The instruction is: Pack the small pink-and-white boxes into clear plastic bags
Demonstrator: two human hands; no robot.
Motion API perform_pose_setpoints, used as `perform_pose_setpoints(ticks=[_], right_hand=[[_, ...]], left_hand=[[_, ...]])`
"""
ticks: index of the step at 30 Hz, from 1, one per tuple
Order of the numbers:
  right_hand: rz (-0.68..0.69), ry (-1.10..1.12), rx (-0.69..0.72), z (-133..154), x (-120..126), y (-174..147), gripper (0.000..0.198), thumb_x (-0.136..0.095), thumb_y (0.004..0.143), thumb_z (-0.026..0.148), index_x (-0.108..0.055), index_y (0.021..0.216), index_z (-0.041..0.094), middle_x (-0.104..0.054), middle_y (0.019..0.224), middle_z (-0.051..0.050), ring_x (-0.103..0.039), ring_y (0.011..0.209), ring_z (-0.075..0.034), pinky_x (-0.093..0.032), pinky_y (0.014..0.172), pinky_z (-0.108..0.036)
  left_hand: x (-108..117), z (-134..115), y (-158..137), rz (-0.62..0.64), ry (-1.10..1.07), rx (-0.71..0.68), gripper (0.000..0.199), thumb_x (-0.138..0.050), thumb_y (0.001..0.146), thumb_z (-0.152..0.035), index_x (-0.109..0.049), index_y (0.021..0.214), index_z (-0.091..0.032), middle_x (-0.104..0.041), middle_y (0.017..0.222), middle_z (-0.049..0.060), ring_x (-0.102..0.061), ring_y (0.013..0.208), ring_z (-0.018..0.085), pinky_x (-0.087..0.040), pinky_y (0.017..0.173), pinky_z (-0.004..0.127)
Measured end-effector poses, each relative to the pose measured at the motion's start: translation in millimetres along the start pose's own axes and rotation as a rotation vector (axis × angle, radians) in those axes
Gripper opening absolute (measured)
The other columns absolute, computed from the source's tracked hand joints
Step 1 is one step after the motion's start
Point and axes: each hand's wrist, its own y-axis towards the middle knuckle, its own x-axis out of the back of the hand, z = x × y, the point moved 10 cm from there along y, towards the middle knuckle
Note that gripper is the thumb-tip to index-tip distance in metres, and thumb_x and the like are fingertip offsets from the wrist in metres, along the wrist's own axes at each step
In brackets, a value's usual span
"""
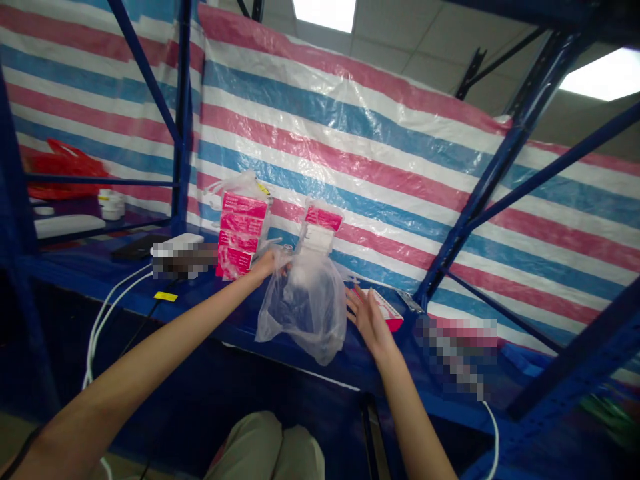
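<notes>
A translucent plastic bag (305,310) is spread in front of me on the blue shelf. My left hand (273,261) is at its upper left edge, with the fingers closed on the thin plastic and partly hidden by it. My right hand (369,319) is at the bag's right side, fingers apart, holding nothing. Behind the bag's top stands a clear packet (320,230) with a pink top and white contents. Just left of my left hand, several pink boxes (241,230) stand stacked inside another clear bag. A flat pink and white box (386,310) lies beside my right hand.
Blue metal posts (453,227) frame the shelf, with a striped plastic sheet (350,127) behind. White cables (97,317) hang over the front edge at left. A white device (177,244), white jars (111,205) and a red bag (67,170) are further left.
</notes>
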Motion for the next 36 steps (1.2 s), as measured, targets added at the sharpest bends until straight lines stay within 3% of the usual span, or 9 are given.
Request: perform_pose_setpoints(ticks=[5, 10, 14, 16, 18, 22, 25, 30, 36], right_hand=[[0.311, -0.353, 0.083, -36.2, -50.9, -40.6, 0.077, -0.075, 0.060, 0.043, -0.043, 0.128, 0.027, -0.053, 0.126, -0.006, -0.046, 0.118, -0.021, -0.028, 0.103, -0.039], [0.265, -0.582, 0.120, -43.5, -72.2, -39.5, 0.033, -0.066, 0.071, 0.037, -0.066, 0.099, 0.019, -0.067, 0.094, -0.005, -0.060, 0.088, -0.020, -0.044, 0.083, -0.033], [0.190, -0.566, 0.168, -42.9, -64.3, -29.5, 0.027, -0.059, 0.076, 0.041, -0.069, 0.086, 0.018, -0.065, 0.076, -0.003, -0.057, 0.069, -0.015, -0.045, 0.067, -0.027], [0.171, -0.543, 0.179, -44.6, -57.6, -27.6, 0.029, -0.059, 0.075, 0.043, -0.069, 0.087, 0.018, -0.064, 0.073, -0.002, -0.056, 0.068, -0.014, -0.044, 0.066, -0.026], [0.174, -0.540, 0.164, -48.8, -53.5, -27.6, 0.032, -0.059, 0.075, 0.045, -0.069, 0.088, 0.018, -0.062, 0.070, -0.002, -0.056, 0.066, -0.014, -0.044, 0.065, -0.026], [0.207, -0.559, 0.115, -57.5, -54.1, -31.3, 0.034, -0.057, 0.077, 0.046, -0.068, 0.093, 0.018, -0.065, 0.078, -0.003, -0.059, 0.071, -0.016, -0.046, 0.069, -0.027], [0.212, -0.557, 0.072, -62.9, -54.4, -34.4, 0.037, -0.059, 0.075, 0.046, -0.066, 0.099, 0.018, -0.066, 0.096, -0.006, -0.060, 0.089, -0.020, -0.045, 0.082, -0.033], [0.244, -0.566, 0.047, -59.3, -44.4, -34.8, 0.043, -0.066, 0.071, 0.043, -0.062, 0.107, 0.021, -0.065, 0.104, -0.006, -0.059, 0.097, -0.022, -0.043, 0.089, -0.037], [0.174, -0.723, 0.204, -17.2, 1.7, -34.3, 0.019, -0.065, 0.073, 0.037, -0.069, 0.081, 0.020, -0.063, 0.077, -0.003, -0.058, 0.075, -0.016, -0.045, 0.068, -0.026]], left_hand=[[16.0, 25.8, 3.4, -0.090, 0.128, 0.033, 0.020, -0.050, 0.079, -0.034, -0.054, 0.077, -0.015, -0.059, 0.056, 0.004, -0.053, 0.048, 0.015, -0.040, 0.046, 0.025], [35.1, 17.7, -14.8, -0.199, 0.316, -0.031, 0.022, -0.055, 0.076, -0.030, -0.053, 0.093, -0.015, -0.062, 0.083, 0.008, -0.059, 0.079, 0.023, -0.044, 0.067, 0.030], [60.2, -16.2, -81.8, -0.410, 0.661, -0.183, 0.027, -0.038, 0.087, -0.032, -0.047, 0.106, -0.016, -0.057, 0.106, 0.012, -0.051, 0.103, 0.027, -0.038, 0.084, 0.036], [63.9, -27.2, -126.3, -0.516, 0.967, -0.204, 0.027, -0.031, 0.089, -0.031, -0.051, 0.097, -0.016, -0.059, 0.098, 0.012, -0.053, 0.100, 0.028, -0.038, 0.083, 0.037], [58.6, -12.4, -157.6, -0.443, 1.043, -0.105, 0.032, -0.030, 0.089, -0.037, -0.055, 0.085, -0.018, -0.062, 0.084, 0.008, -0.058, 0.085, 0.025, -0.041, 0.074, 0.034], [20.7, 51.3, -179.7, -0.047, 0.539, 0.138, 0.056, -0.020, 0.087, -0.055, -0.057, 0.071, -0.017, -0.055, 0.049, 0.001, -0.052, 0.044, 0.014, -0.038, 0.047, 0.023], [-6.1, 67.5, -172.9, 0.106, 0.153, 0.168, 0.056, -0.028, 0.081, -0.062, -0.055, 0.077, -0.014, -0.049, 0.041, -0.003, -0.040, 0.029, 0.009, -0.028, 0.033, 0.019], [-2.2, 51.3, -160.7, 0.117, 0.044, 0.121, 0.044, -0.045, 0.076, -0.058, -0.048, 0.065, -0.015, -0.047, 0.039, -0.005, -0.038, 0.028, 0.006, -0.026, 0.031, 0.016], [49.9, 40.2, -167.1, 0.005, 0.077, 0.067, 0.040, -0.044, 0.078, -0.050, -0.039, 0.055, -0.017, -0.042, 0.038, -0.007, -0.037, 0.030, 0.004, -0.027, 0.034, 0.015]])
